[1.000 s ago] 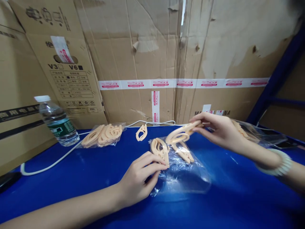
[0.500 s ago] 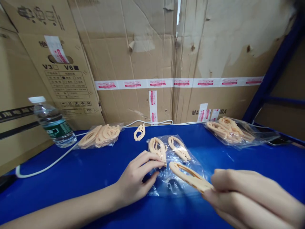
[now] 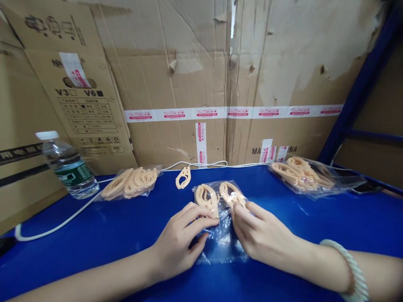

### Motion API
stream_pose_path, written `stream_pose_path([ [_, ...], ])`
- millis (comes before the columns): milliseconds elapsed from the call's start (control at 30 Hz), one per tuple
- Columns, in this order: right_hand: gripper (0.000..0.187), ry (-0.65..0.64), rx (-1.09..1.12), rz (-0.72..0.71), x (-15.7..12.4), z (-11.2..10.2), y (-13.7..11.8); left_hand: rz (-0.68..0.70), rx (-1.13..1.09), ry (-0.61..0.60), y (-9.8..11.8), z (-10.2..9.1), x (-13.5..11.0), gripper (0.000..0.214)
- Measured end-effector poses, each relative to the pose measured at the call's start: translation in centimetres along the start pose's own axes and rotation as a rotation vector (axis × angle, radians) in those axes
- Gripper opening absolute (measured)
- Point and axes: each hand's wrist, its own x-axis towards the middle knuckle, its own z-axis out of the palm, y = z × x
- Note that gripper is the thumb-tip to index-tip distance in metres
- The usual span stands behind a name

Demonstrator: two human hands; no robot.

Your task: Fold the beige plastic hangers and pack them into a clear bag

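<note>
A clear plastic bag (image 3: 217, 251) lies flat on the blue table, with beige plastic folding hangers in and on it. My left hand (image 3: 179, 237) rests its fingertips on the lower end of the left folding hanger (image 3: 206, 197), with its thumb held apart. My right hand (image 3: 261, 228) has its fingers closed at the lower end of the right folding hanger (image 3: 231, 192). Those fingers hide that end, so I cannot tell whether one or two hangers lie there. A single loose folding hanger (image 3: 183, 178) sits behind the bag.
Bagged folding hangers (image 3: 134, 182) lie at the back left, and another filled bag (image 3: 302, 174) at the back right. A water bottle (image 3: 69, 167) stands on the left. A white cable (image 3: 59, 226) runs along the table's back. Cardboard (image 3: 176, 84) walls the rear; a dark flat object (image 3: 367, 186) is far right.
My right hand has moved left and away from me, carrying a folding hanger from the near right to the right side of the bag. My left hand has stayed in place.
</note>
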Motion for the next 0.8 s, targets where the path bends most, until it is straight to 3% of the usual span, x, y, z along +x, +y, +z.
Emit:
stream_pose_path([
  [133,0.016,-0.047,0.180,0.012,1.2,-0.5,1.7,-0.025,0.004,-0.017,-0.1,0.1,0.1,0.033],
  [233,0.012,-0.083,0.590,-0.007,3.2,-1.5,4.6,-0.036,0.008,-0.008,0.0,0.1,0.0,0.027],
  [267,0.015,-0.067,0.722,0.019,4.1,-1.6,5.6,-0.037,0.009,-0.002,0.0,0.2,0.0,0.026],
  [333,0.019,-0.011,0.753,0.073,6.4,-0.8,7.3,-0.039,0.013,0.009,0.0,0.3,0.0,0.025],
  [400,0.021,-0.016,0.669,0.111,8.9,1.4,8.4,-0.043,0.016,0.013,0.0,0.3,0.0,0.024],
  [500,0.043,-0.211,0.654,0.049,12.6,6.5,8.4,-0.044,0.011,0.004,-0.1,0.3,0.2,0.024],
  [600,0.058,-0.296,0.657,-0.015,15.5,11.5,7.4,-0.065,-0.005,-0.008,-0.1,0.2,0.2,0.024],
  [700,0.042,-0.345,0.644,-0.032,17.2,14.3,6.5,-0.094,-0.025,-0.015,0.0,0.1,0.1,0.023],
  [800,0.019,-0.374,0.615,-0.015,17.6,14.8,6.6,-0.099,-0.042,-0.019,0.0,0.0,-0.1,0.022],
])
